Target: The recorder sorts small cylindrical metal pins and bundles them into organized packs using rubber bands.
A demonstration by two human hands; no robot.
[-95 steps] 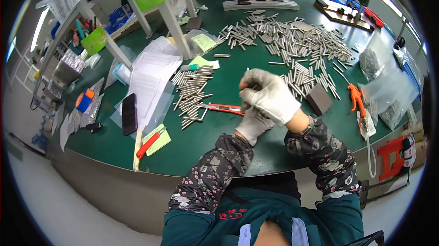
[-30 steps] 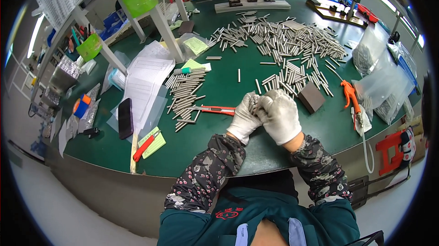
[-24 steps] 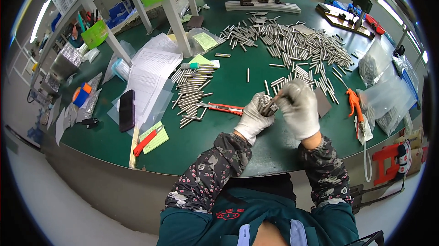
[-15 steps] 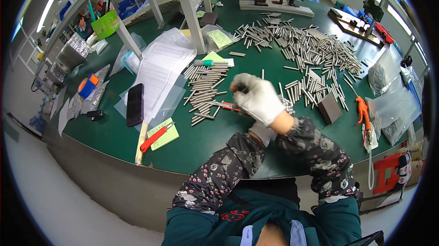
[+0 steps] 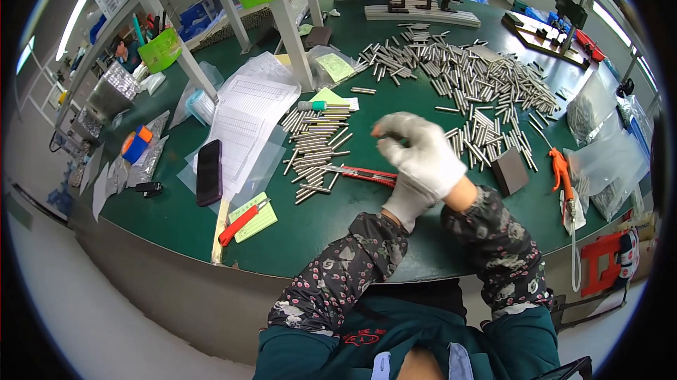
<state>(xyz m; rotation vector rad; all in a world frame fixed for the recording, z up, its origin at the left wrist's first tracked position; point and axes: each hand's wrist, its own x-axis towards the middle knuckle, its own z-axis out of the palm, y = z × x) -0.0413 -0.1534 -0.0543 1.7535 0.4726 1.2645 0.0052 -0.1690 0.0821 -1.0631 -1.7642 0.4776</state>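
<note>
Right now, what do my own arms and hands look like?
Your left hand and right hand wear whitish gloves. Black sleeve covers patterned with pale flowers and small pink dots end near the wrists; dark green sleeves show toward the shoulders.

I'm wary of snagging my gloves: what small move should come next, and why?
Perhaps slide the nearer red knife aside: it lies between the smaller rod pile and the left hand, which the right hand partly hides, so either could brush it.

Right hand [image 5: 427,158], fingers curled, crosses above left hand [image 5: 409,202], partly hiding it
</note>
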